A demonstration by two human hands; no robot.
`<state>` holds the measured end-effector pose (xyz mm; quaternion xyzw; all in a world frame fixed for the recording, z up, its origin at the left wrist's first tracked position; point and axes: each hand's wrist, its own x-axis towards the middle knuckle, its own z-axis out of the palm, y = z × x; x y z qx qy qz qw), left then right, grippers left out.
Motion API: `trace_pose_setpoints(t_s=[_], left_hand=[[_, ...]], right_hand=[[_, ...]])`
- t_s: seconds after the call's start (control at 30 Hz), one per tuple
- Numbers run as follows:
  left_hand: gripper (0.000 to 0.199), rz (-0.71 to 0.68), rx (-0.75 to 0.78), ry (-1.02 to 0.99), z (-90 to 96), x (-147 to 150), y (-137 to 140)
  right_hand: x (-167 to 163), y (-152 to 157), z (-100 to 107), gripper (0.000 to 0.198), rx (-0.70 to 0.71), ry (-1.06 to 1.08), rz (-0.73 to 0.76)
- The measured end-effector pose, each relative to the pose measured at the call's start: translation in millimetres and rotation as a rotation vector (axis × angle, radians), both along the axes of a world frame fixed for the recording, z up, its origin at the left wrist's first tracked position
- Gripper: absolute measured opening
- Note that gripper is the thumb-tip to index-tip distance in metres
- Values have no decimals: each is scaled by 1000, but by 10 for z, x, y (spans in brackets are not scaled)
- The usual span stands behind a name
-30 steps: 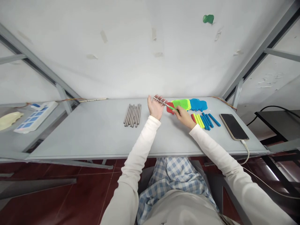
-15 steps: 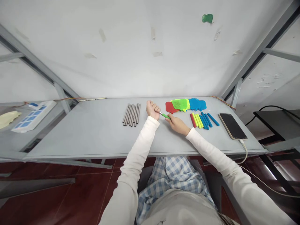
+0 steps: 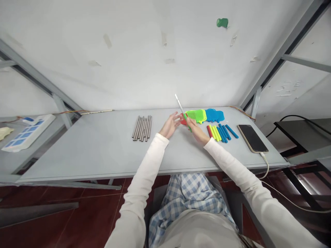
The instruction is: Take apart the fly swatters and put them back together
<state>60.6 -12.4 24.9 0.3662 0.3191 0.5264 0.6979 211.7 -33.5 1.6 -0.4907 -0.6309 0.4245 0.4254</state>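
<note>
My right hand point(image 3: 197, 131) is closed around the green handle point(image 3: 185, 116) of a thin metal rod point(image 3: 180, 104), which tilts up and to the left toward the wall. Beside it my left hand point(image 3: 169, 126) is open with its fingers apart, close to the handle and holding nothing. Behind the hands lie flat fly swatter heads: a red one point(image 3: 183, 119), partly hidden by the fingers, green ones point(image 3: 198, 115) and blue ones point(image 3: 215, 115). Right of my right hand, a red handle sleeve point(image 3: 209, 131), yellow sleeves point(image 3: 215, 133) and blue sleeves point(image 3: 232, 131) lie in a row.
Several metal rods point(image 3: 142, 128) lie side by side left of my hands. A phone point(image 3: 252, 138) on a white cable point(image 3: 267, 165) rests at the table's right. A power strip point(image 3: 28, 133) sits on the neighbouring table at left. The wall point(image 3: 144, 75) rises behind the grey table point(image 3: 95, 144).
My left hand has let go of the rod's metal end and opened. My right hand has turned the rod upright, and more of its metal length now shows.
</note>
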Motion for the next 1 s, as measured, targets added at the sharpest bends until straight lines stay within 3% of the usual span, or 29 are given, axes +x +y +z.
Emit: trace_pose_setpoints(t_s=[0.13, 0.2, 0.3, 0.4, 0.47, 0.53, 0.63, 0.73, 0.9, 1.0], left_hand=[[31, -139, 165, 317, -184, 61, -147], [32, -110, 256, 535, -247, 56, -183], [27, 26, 453, 973, -297, 37, -231], [29, 95, 610, 1379, -292, 84, -320], [33, 79, 632, 1542, -271, 154, -393], [37, 12, 622, 1610, -249, 233, -461], [35, -67, 563, 1502, -230, 322, -531], [30, -124, 413, 1127, -201, 342, -564], [37, -600, -124, 274, -141, 132, -645], [37, -719, -285, 40, -154, -92, -731]], right_hand=[[-58, 49, -18, 45, 55, -87, -86], [-58, 50, 23, 42, 63, -10, -122], [-18, 90, 170, 36, -37, 433, -166], [37, 178, 349, 31, -253, 858, -236], [58, 238, 430, 35, -346, 1002, -307], [55, 278, 464, 39, -334, 1063, -375], [16, 289, 451, 43, -271, 1028, -382], [-10, 273, 428, 47, -303, 982, -316], [256, 412, 556, 47, -360, 999, -143], [573, 632, 682, 47, -248, 1018, -219]])
